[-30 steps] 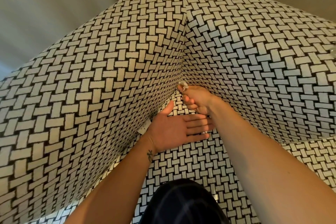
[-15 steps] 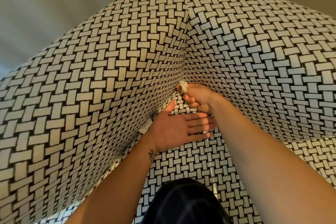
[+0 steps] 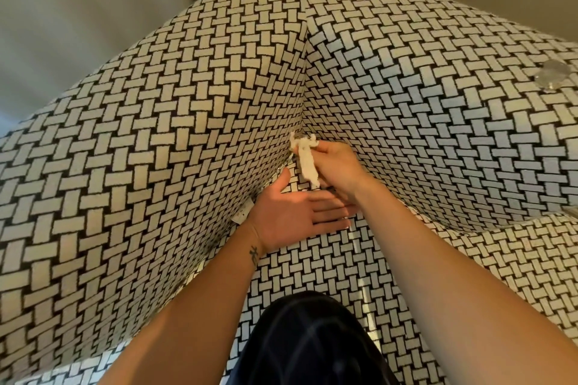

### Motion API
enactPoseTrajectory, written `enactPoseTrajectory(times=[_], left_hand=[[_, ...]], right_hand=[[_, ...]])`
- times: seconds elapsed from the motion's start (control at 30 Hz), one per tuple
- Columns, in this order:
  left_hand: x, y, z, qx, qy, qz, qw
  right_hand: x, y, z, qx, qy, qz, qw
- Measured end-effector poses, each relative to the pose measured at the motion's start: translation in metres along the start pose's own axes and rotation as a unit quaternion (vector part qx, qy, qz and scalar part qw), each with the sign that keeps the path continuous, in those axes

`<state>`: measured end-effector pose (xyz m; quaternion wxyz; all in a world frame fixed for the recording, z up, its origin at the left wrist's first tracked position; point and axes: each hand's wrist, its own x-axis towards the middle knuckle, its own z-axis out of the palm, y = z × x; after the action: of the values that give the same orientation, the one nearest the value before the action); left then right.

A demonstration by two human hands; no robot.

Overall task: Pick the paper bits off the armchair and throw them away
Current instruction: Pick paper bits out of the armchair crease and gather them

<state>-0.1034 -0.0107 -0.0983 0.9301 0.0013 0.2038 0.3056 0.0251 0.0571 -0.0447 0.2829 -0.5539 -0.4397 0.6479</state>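
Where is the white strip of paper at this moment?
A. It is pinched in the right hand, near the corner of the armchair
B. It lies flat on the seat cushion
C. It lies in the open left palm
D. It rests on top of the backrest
A: the right hand pinches the paper strip above the seat, while the left hand lies open and empty.

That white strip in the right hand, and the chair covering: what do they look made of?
White strip: looks like tissue or soft paper, matte, with frayed, torn edges and a twisted, crumpled body. It is pinched in the right hand. Armchair covering: seemingly a woven upholstery fabric, matte and slightly fuzzy, with a cream-on-black basketweave pattern; the fibre type cannot be told.
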Motion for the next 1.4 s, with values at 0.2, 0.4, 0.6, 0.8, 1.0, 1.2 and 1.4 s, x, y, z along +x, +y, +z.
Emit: enactPoseTrajectory(times=[0.2, 0.4, 0.6, 0.8, 1.0, 1.2, 1.4], left_hand=[[-0.006, -0.001, 0.013, -0.077, -0.045, 0.007, 0.996], [-0.015, -0.006, 0.023, -0.054, -0.018, 0.029, 0.998], [-0.022, -0.018, 0.038, 0.019, 0.079, 0.077, 0.994], [-0.022, -0.038, 0.058, 0.095, 0.159, 0.11, 0.977], [-0.03, -0.048, 0.088, 0.167, 0.211, 0.109, 0.957], [-0.035, -0.067, 0.112, 0.155, 0.205, 0.098, 0.961], [-0.049, -0.074, 0.119, 0.11, 0.141, 0.104, 0.978]], right_hand=[[-0.036, -0.002, -0.013, -0.145, 0.013, -0.047, 0.988], [-0.067, 0.006, -0.016, -0.264, 0.032, -0.114, 0.957], [-0.085, 0.012, -0.015, -0.361, 0.074, -0.167, 0.914], [-0.111, 0.018, -0.01, -0.384, 0.077, -0.127, 0.911], [-0.149, 0.026, -0.014, -0.343, 0.04, -0.131, 0.929], [-0.177, 0.029, -0.028, -0.287, 0.169, -0.175, 0.926], [-0.18, 0.022, -0.016, -0.415, 0.15, -0.177, 0.88]])
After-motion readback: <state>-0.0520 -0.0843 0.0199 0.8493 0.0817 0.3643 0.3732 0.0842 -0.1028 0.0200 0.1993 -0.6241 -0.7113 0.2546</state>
